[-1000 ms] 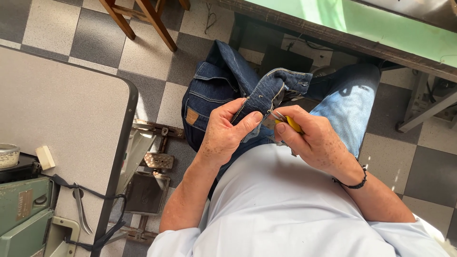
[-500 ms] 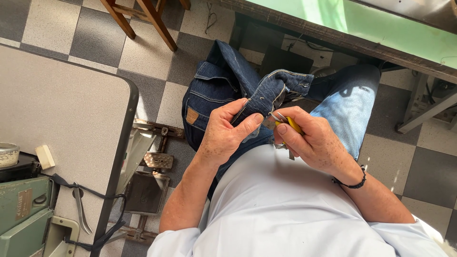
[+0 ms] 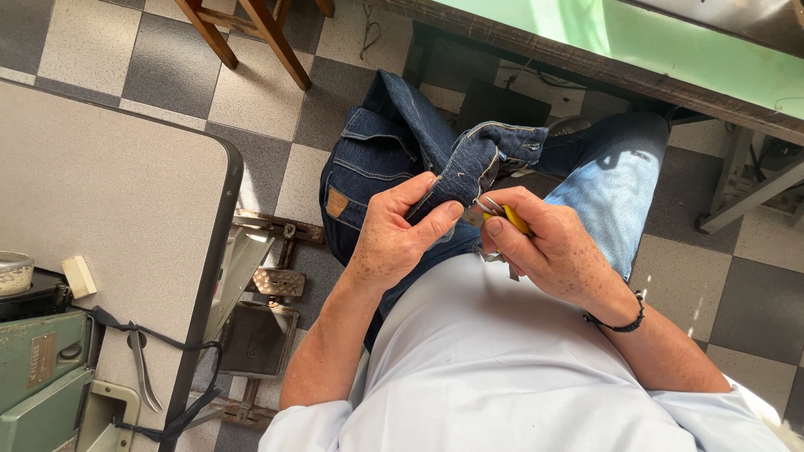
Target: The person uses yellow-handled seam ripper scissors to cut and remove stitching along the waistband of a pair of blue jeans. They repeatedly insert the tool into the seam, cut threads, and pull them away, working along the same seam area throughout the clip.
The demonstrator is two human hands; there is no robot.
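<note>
The floor (image 3: 251,92) is made of grey and pale squares. A big grey bench (image 3: 100,192) fills the left side. A green bench (image 3: 670,50) runs along the top right. Wooden chair legs (image 3: 251,33) stand on the floor at the top.

The person sits and wears a pale shirt (image 3: 502,368) and blue trousers (image 3: 611,192). A pair of dark blue jeans (image 3: 377,159) lies over the person's lap and hangs down to the floor.

Under the grey bench there is a metal foot pedal (image 3: 260,335). A green machine (image 3: 33,377) sits at the bottom left corner.

The left hand (image 3: 402,238) is closed on a fold of the jeans, with the thumb on top pinching the cloth. The right hand (image 3: 544,247) is closed around a small tool with a yellow handle (image 3: 512,219). The tool's metal tip is right at the edge of the cloth, between the two hands. A dark bracelet (image 3: 624,322) goes around the right wrist.

Small metal tweezers (image 3: 142,368) lie on the grey bench, with a dark strap (image 3: 167,339) near them. A little white block (image 3: 79,276) lies there too.
</note>
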